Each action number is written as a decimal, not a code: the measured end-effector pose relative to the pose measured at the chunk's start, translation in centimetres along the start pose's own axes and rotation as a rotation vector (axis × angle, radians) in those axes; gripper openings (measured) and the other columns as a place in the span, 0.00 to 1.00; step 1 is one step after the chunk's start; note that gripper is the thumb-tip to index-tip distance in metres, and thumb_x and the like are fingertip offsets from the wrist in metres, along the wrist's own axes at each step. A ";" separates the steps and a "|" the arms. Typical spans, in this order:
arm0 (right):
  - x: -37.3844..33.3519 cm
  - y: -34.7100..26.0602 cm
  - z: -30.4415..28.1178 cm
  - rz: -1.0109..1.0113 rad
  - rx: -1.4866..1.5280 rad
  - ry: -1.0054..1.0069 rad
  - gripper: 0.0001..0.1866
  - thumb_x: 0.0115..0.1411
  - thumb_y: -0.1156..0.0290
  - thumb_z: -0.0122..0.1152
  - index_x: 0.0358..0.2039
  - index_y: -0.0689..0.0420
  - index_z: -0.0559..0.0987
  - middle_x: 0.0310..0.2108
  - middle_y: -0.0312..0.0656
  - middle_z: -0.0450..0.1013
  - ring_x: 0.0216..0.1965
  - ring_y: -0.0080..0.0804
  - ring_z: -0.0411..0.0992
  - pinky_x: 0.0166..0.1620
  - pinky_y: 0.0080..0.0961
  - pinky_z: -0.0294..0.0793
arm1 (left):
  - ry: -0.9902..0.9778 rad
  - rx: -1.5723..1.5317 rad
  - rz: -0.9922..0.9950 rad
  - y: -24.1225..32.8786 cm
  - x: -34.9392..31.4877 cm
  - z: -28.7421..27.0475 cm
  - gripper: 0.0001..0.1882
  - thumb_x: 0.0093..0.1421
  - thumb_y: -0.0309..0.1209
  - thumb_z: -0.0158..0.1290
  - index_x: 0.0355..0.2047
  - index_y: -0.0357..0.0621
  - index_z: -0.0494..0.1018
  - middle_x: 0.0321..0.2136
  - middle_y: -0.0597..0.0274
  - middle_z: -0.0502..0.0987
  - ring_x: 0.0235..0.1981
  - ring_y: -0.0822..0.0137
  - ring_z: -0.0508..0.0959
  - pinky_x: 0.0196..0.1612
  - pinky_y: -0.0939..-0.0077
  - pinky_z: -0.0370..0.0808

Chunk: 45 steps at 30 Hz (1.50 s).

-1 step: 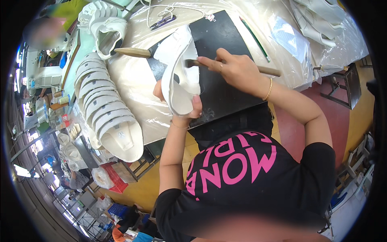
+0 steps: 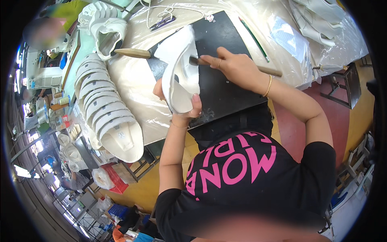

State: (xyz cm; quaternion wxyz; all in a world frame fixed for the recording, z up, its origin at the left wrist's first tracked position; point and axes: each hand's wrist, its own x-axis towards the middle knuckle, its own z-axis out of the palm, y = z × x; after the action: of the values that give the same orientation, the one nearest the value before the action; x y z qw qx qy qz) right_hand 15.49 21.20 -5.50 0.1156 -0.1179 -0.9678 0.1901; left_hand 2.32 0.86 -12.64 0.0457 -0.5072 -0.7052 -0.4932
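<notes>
My left hand grips a white shoe upper from below, its thumb pressed on the near end. The upper stands tilted over a black board, its hollow side facing right. In my right hand is a hammer with a wooden handle, fingers wrapped round it and the index finger stretched along toward the head. The small dark metal head is at the upper's inner side; whether it touches I cannot tell. A pointed wooden stick lies left of the upper.
A long row of nested white uppers lies at the left, with more uppers behind it. Purple-handled snips, a green pencil and a paper sheet lie farther back. Another pile of uppers is at far right.
The hammer in my right hand has shifted slightly to the right, along with the hand. My left hand and the shoe upper stay almost in place.
</notes>
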 end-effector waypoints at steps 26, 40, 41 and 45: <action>-0.7 -2.7 0.6 -0.221 0.140 0.027 0.23 0.57 0.71 0.63 0.55 0.43 0.79 0.30 0.36 0.67 0.21 0.30 0.73 0.23 0.28 0.74 | -0.025 0.419 0.134 3.7 -5.8 -4.5 0.55 0.46 0.53 0.64 0.65 0.44 0.45 0.52 0.50 0.58 0.50 0.52 0.62 0.51 0.50 0.60; -0.6 -6.3 2.2 -0.392 0.185 -0.019 0.28 0.55 0.73 0.60 0.57 0.38 0.77 0.30 0.35 0.68 0.21 0.30 0.73 0.24 0.27 0.75 | -0.009 0.096 -0.353 6.1 -10.4 -4.2 0.52 0.43 0.40 0.72 0.61 0.42 0.53 0.56 0.49 0.63 0.54 0.57 0.70 0.61 0.63 0.65; -0.3 -6.5 2.2 -0.312 0.095 -0.250 0.27 0.55 0.74 0.60 0.56 0.38 0.77 0.31 0.36 0.69 0.22 0.31 0.74 0.25 0.28 0.76 | 0.013 0.120 -0.349 6.2 -10.4 -4.0 0.52 0.43 0.39 0.72 0.62 0.43 0.52 0.54 0.49 0.65 0.54 0.58 0.70 0.61 0.63 0.65; -0.3 -7.3 2.2 -0.350 0.299 -0.007 0.26 0.56 0.74 0.59 0.56 0.39 0.77 0.31 0.36 0.69 0.22 0.33 0.74 0.26 0.30 0.77 | 0.007 0.116 -0.320 6.7 -10.3 -3.7 0.52 0.45 0.35 0.71 0.64 0.47 0.49 0.56 0.52 0.65 0.55 0.60 0.70 0.61 0.64 0.66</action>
State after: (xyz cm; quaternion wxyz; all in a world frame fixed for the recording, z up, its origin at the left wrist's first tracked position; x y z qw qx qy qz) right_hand 13.81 13.77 -4.61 0.1595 0.0712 -0.9349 0.3091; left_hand 10.80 -8.82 -12.24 -0.0017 -0.3835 -0.8040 -0.4544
